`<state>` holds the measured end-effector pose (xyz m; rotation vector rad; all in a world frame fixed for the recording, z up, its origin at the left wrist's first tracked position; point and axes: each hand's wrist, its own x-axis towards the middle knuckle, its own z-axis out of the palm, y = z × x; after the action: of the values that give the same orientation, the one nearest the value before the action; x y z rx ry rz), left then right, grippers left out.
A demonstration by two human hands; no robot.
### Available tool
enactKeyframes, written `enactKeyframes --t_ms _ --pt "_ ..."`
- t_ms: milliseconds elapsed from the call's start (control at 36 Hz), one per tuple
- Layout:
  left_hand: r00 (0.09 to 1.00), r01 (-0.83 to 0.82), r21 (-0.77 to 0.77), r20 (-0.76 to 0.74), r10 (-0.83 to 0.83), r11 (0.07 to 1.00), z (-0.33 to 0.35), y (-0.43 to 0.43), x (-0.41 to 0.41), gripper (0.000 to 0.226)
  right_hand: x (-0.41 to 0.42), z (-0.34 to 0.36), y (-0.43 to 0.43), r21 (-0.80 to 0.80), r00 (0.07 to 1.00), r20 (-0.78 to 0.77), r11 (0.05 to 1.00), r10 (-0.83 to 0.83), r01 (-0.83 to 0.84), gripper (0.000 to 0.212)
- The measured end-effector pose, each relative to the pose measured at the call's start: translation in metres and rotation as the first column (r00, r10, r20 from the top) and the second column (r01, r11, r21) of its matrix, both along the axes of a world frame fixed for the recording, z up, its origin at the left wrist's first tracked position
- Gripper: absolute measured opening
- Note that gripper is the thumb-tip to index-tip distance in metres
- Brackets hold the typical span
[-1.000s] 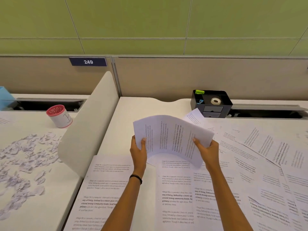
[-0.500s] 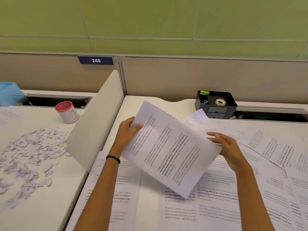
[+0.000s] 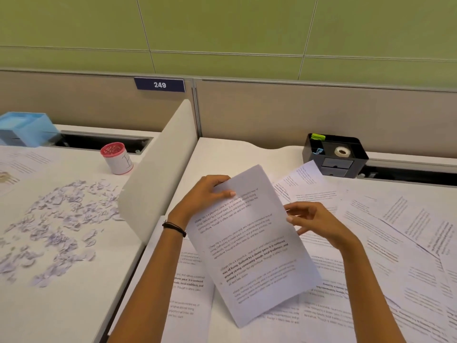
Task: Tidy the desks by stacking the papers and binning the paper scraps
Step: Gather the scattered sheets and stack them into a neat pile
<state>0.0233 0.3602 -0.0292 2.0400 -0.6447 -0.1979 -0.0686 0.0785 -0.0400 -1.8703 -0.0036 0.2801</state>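
My left hand [image 3: 206, 194] grips the top left edge of a small stack of printed sheets [image 3: 249, 243], held tilted above the right desk. My right hand [image 3: 312, 222] touches the stack's right edge with loosely curled fingers. Several more printed pages [image 3: 395, 238] lie spread over the right desk, some under the held stack. On the left desk lies a wide scatter of torn paper scraps [image 3: 57, 226].
A curved white divider [image 3: 158, 174] separates the two desks. A red-topped cup [image 3: 116, 158] and a blue box [image 3: 24, 128] stand at the back of the left desk. A black organiser [image 3: 335, 154] with a tape roll sits at the back right.
The held stack has turned from lying crosswise between both hands to nearly upright lengthwise. My left hand moved to its top edge, and my right hand loosened to its right edge.
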Motion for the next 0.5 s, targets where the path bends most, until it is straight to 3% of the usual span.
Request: enactKeyframes --t_ms 194,306,500 --pt "1.0 0.019 0.046 -0.017 -0.018 0.999 -0.002 0.008 -0.004 0.028 0.004 -0.002 0.022 -0.014 0.997 -0.029 0.998 0.068 -0.069 0.025" --pt "1.0 -0.023 0.044 -0.018 0.024 0.999 0.0 0.018 -0.008 0.024 0.004 -0.002 0.035 0.038 1.0 0.006 0.999 0.009 -0.009 0.017" --pt "0.941 -0.332 -0.171 0.008 0.338 0.928 -0.019 0.044 -0.025 0.016 0.007 -0.026 0.041 0.133 0.985 -0.013 0.976 -0.173 0.173 0.019"
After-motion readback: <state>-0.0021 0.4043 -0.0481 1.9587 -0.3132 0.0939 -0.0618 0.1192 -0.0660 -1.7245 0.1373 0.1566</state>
